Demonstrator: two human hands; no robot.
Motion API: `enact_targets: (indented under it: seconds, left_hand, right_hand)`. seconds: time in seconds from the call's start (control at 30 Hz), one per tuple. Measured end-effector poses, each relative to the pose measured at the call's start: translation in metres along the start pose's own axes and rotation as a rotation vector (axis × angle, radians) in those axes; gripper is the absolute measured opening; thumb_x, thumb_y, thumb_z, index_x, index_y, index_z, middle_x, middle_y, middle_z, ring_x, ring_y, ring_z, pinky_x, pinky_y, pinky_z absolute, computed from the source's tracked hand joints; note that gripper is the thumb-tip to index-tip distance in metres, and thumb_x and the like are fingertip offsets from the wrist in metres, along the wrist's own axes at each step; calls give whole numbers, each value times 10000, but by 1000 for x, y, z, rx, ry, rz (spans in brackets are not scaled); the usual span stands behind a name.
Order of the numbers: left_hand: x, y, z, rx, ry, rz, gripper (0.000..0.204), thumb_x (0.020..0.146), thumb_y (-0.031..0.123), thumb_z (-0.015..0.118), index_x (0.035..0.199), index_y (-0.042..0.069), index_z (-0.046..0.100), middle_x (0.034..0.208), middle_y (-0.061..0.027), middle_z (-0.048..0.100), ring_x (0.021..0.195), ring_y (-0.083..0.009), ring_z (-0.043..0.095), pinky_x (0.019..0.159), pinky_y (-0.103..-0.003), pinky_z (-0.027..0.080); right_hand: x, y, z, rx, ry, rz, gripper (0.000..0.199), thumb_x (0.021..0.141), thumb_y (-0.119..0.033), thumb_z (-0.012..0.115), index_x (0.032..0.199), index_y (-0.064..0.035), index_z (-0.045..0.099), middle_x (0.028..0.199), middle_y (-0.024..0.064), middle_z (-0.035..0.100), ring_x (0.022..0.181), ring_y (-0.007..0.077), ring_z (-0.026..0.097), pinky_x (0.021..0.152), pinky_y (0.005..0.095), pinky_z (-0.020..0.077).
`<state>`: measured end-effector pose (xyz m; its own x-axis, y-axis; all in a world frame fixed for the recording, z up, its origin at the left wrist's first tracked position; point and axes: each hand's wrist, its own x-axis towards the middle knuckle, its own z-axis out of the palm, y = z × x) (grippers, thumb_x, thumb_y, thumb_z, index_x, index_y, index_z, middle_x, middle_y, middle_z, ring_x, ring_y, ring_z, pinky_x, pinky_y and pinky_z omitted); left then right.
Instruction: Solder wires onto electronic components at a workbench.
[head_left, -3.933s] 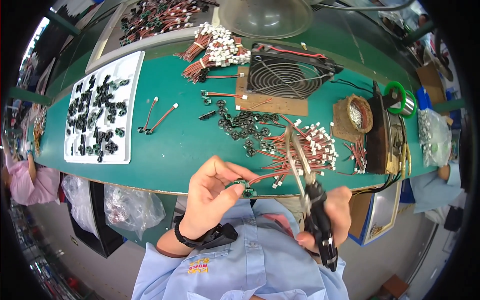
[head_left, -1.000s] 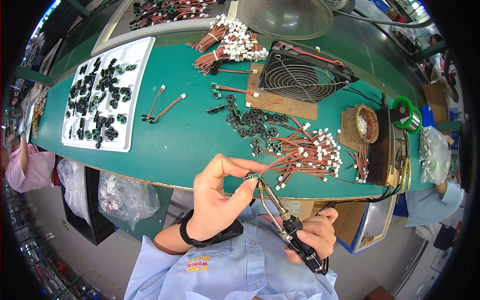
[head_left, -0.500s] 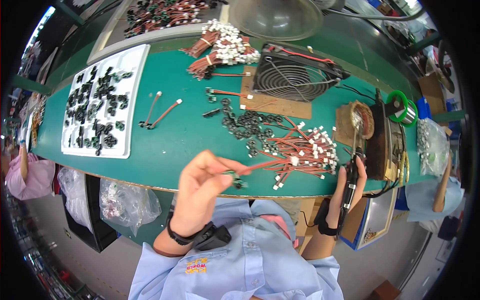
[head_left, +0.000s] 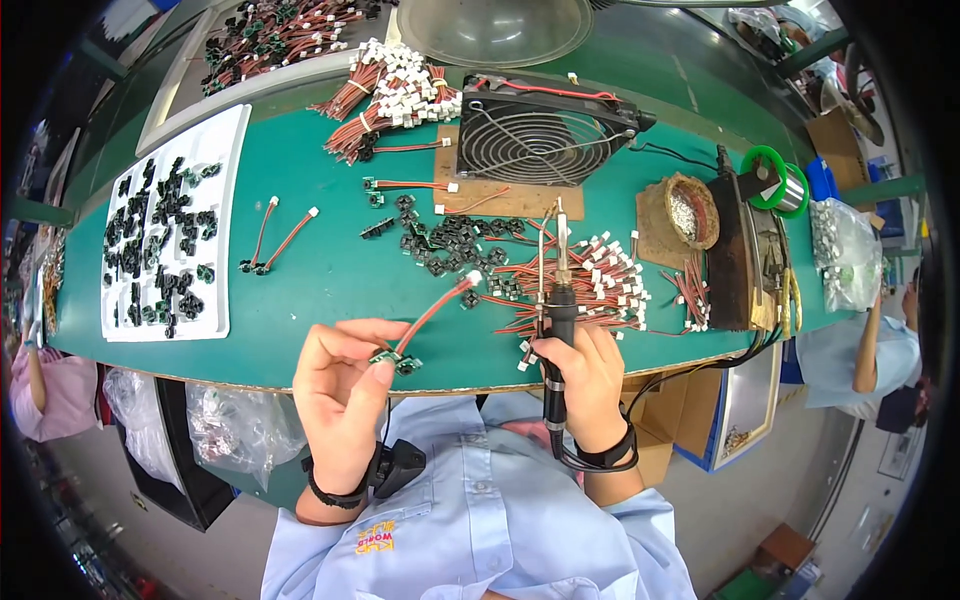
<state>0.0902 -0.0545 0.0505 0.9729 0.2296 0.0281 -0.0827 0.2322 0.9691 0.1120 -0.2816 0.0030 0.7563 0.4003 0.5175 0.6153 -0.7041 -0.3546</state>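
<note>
My left hand (head_left: 340, 385) pinches a small green circuit board (head_left: 407, 364) above the near table edge. From the board a red-and-brown wire lead (head_left: 430, 316) slants up to a white connector. Wrapped around a soldering iron (head_left: 560, 325), my right hand (head_left: 588, 385) holds it upright, its metal tip pointing away from me and a thin tube alongside. Iron and board are apart. Beyond the hands lie a heap of black components (head_left: 440, 245) and a pile of wire leads with white connectors (head_left: 610, 285).
A white tray (head_left: 235, 190) of components stands left, near two loose wired boards (head_left: 262, 264). A black fan (head_left: 540, 135) stands at the back beside bundled leads (head_left: 385, 90). On the right are a round solder-filled dish (head_left: 690, 215), a green solder spool (head_left: 765, 180) and cables (head_left: 720, 358).
The soldering iron has moved left from beside the dish to in front of me in my right hand. My left hand has shifted left and slightly down with the board.
</note>
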Motion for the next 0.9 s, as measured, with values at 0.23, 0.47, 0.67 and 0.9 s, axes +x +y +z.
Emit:
enact_targets:
  seconds: [0.23, 0.47, 0.67, 0.9]
  left_hand:
    - [-4, 4, 7, 110, -53, -25, 162, 815, -38, 556, 937, 22, 469, 975, -131, 588, 867, -154, 546, 786, -264, 415]
    - [2, 20, 16, 838, -285, 422, 212, 746, -69, 626, 931, 21, 573, 883, -112, 585, 702, -207, 558, 625, -257, 436]
    - [5, 25, 33, 987, -454, 705, 263, 653, -9, 700, 895, 42, 612, 818, -93, 576, 647, -253, 530, 562, -329, 419]
    - [5, 23, 32, 918, -584, 641, 246, 645, 10, 698, 870, 48, 605, 796, -83, 576, 649, -248, 525, 566, -348, 411]
  right_hand:
    - [-1, -4, 14, 381, 331, 174, 414, 645, 58, 718, 990, -90, 546, 909, 126, 660, 735, 251, 649, 611, 291, 509]
    - [17, -32, -3, 718, 342, 258, 421, 735, 146, 660, 994, -92, 430, 890, 201, 647, 797, 255, 656, 708, 359, 538]
    - [22, -48, -26, 610, 173, 207, 446, 715, 130, 686, 994, -113, 436, 864, 161, 653, 783, 270, 655, 691, 354, 533]
    - [22, -37, -34, 348, 159, -73, 458, 675, -27, 696, 1088, -105, 514, 863, 101, 652, 635, 203, 592, 566, 285, 458]
